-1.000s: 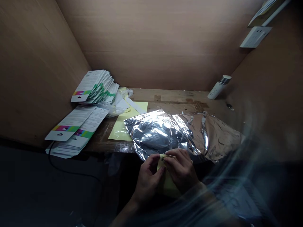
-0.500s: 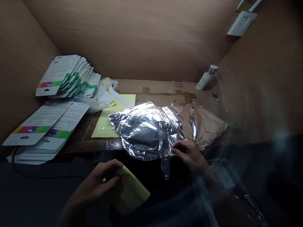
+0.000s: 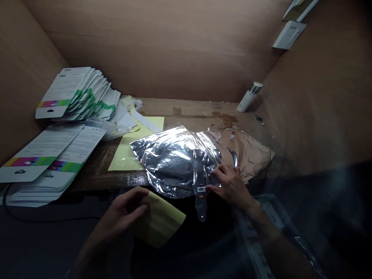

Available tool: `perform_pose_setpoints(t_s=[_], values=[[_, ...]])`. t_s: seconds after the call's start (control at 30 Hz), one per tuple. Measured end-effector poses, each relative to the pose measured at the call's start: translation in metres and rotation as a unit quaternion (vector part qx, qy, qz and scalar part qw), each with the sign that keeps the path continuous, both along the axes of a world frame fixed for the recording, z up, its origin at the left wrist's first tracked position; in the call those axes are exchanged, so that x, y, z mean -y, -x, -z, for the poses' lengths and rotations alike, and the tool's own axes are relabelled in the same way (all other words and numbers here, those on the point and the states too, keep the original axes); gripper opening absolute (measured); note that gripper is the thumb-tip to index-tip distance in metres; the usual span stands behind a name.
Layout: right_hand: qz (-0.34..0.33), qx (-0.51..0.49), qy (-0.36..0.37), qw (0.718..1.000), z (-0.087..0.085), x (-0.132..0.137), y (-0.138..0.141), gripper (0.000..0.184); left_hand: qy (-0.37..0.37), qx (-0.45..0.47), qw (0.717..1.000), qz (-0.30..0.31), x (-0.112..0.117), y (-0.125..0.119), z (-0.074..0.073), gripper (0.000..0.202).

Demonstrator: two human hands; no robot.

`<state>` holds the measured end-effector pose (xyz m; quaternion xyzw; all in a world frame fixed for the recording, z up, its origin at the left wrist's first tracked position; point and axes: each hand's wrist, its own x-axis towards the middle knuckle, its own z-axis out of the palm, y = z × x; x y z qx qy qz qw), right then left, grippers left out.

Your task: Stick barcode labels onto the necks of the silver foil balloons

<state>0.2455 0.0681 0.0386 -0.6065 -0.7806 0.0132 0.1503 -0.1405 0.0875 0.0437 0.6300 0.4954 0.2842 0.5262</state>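
Observation:
A flat foil balloon [image 3: 171, 159], silver with a copper-coloured part on the right, lies across the front edge of the table. Its clear tail [image 3: 201, 209] hangs over that edge. On the tail sits a small white barcode label [image 3: 201, 189]. My right hand [image 3: 229, 184] rests on the foil with fingers apart, its thumb tip beside the label; I see nothing held in it. Below the table edge, my left hand [image 3: 126, 211] pinches a yellow sheet [image 3: 162, 221] between thumb and fingers.
Stacks of printed cards [image 3: 84, 93] fill the left side, with clear plastic bags [image 3: 107, 128] and a yellow sheet [image 3: 122, 157] next to them. A white bottle [image 3: 249, 97] stands at the back right. Wooden panels [image 3: 162, 46] enclose the table, with a socket [image 3: 289, 35] on the right.
The barcode label, half a second ago at my right fingertips, now lies on the balloon's tail. My right fingers have spread onto the foil. My left hand still holds the yellow sheet.

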Motion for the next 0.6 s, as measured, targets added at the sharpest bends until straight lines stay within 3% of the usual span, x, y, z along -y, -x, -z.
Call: perform_pose_setpoints(t_s=[0.07,0.17,0.33,0.47,0.6], values=[[-0.038,0.01,0.032,0.999,-0.001,-0.013,-0.014,0.042,0.009,0.014,1.0,-0.014,-0.011,0.0,-0.005,0.026],[-0.092,0.023,0.088,0.992,-0.005,-0.037,-0.025,0.023,0.012,0.034,0.999,0.0,-0.028,-0.006,-0.016,0.03],[-0.188,-0.094,0.246,0.946,-0.026,-0.068,-0.037,0.041,-0.013,0.021,1.0,0.019,-0.036,-0.019,-0.035,0.029],[-0.233,-0.132,0.315,0.911,-0.059,-0.094,-0.04,0.03,-0.091,-0.016,0.985,0.148,-0.031,-0.045,-0.038,0.03],[-0.286,-0.001,0.332,0.899,-0.096,-0.144,-0.026,0.017,-0.164,-0.038,0.956,0.24,-0.034,-0.083,-0.031,0.05]])
